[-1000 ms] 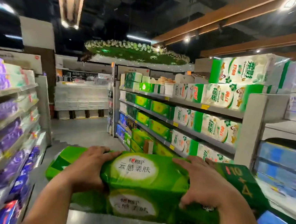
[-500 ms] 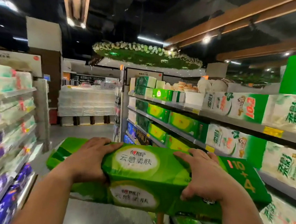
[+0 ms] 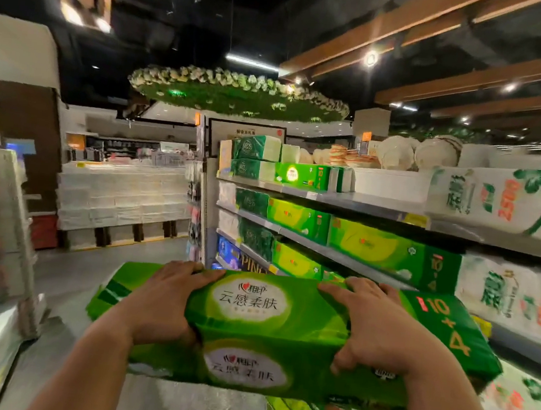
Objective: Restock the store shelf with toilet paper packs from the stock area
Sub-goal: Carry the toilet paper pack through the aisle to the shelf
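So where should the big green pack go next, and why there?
Probably a few more steps forward, then a turn right. Both hands, left and right, grip the green pack, which reads 10+4. Matching green packs with the same 10+4 mark sit on the right-hand shelf just ahead, so it likely belongs beside them.

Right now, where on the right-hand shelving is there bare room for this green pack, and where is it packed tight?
Both hands, left hand and right hand, grip the green pack. The top shelf shows a bare strip in front of the white packs, between the small green pack and the big white-green pack. The middle shelf is filled edge to edge.
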A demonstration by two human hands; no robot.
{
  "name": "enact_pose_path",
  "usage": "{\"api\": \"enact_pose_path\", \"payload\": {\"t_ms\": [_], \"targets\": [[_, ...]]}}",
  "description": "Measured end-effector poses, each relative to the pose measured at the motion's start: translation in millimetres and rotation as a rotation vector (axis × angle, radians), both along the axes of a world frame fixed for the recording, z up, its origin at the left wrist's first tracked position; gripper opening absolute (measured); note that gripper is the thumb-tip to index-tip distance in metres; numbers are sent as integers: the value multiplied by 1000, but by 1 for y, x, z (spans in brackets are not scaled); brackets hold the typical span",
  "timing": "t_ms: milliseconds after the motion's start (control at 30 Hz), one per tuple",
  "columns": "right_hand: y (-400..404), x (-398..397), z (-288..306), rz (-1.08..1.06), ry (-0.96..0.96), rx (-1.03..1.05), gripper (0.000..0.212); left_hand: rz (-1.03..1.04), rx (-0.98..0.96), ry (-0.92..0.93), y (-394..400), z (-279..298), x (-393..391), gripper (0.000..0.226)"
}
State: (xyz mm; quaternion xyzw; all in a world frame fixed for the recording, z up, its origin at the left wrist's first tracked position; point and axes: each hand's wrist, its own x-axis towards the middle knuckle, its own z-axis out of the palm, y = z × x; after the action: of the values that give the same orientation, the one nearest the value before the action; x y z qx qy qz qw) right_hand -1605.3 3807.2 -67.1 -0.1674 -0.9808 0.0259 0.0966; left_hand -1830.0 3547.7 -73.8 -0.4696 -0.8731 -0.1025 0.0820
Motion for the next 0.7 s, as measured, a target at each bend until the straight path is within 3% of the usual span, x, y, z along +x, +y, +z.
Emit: {"api": "enact_pose_path", "payload": {"t_ms": [400, 700], "targets": [[108, -339, 26, -9, 1, 14, 126, -15, 32, 18, 108, 16, -350, 125], [177, -535, 28, -183, 50, 74, 125, -213, 87, 122, 223, 20, -589, 122]]}}
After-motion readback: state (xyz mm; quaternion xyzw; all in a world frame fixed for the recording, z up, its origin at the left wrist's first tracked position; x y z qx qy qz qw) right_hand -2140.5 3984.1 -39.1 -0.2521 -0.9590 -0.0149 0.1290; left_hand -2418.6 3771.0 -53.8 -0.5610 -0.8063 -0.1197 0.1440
